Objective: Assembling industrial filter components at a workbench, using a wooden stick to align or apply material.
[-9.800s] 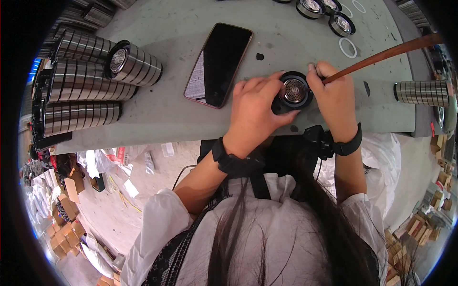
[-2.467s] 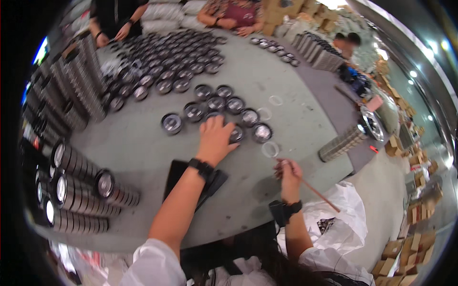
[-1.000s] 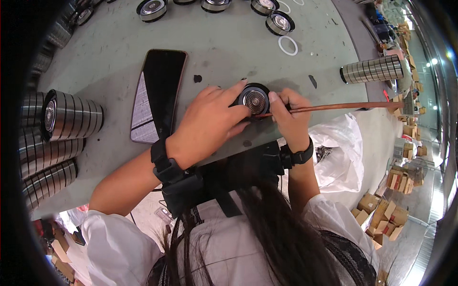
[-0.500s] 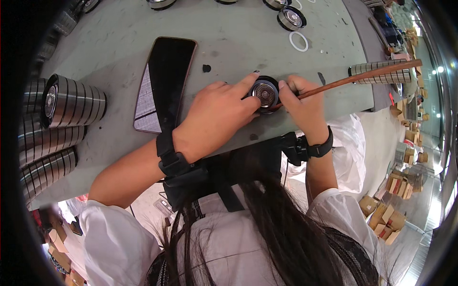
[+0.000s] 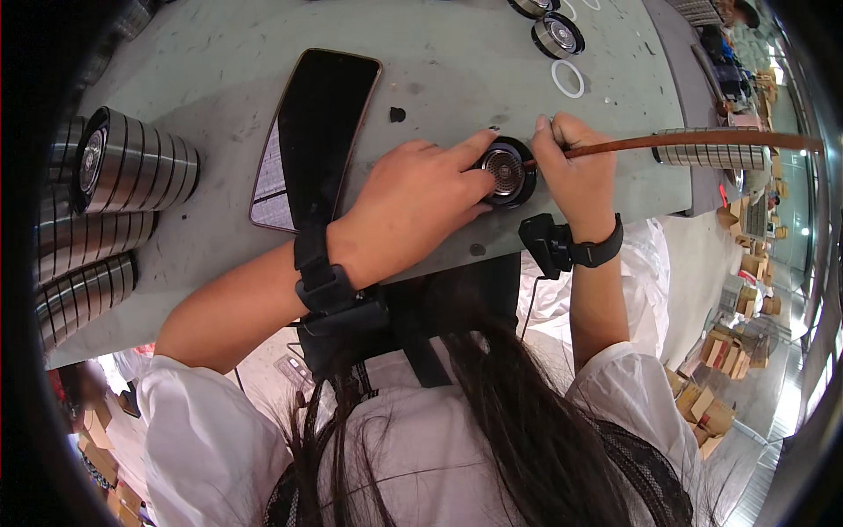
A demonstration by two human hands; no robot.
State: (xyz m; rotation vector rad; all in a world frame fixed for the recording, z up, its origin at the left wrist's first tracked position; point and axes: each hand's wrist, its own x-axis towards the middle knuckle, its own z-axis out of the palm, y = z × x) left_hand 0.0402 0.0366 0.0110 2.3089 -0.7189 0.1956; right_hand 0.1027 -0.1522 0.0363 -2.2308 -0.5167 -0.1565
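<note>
A round black-rimmed steel lid with a perforated centre [image 5: 507, 169] lies on the table. My left hand [image 5: 421, 189] grips it from the left, its index finger along the far rim and the other fingers bent at the near left side. A thin brown wooden stick, like a chopstick, [image 5: 685, 140] is pinched in my right hand [image 5: 575, 162]. Its thin tip meets the right side of the lid's inner rim, while the thick end points far right. The right fingers stand a little apart from the lid.
A phone with a dark screen [image 5: 325, 114] lies left of my left hand. Stacks of steel lids [image 5: 149, 162] stand at the left edge, with another stack [image 5: 711, 151] at the right. White sealing rings [image 5: 568, 79] and loose lids [image 5: 558, 35] lie at the back right.
My right hand has drawn off the lid's edge, and its thumb is higher. The stick's tip now sits at the rim's right side. The whole view has shifted slightly.
</note>
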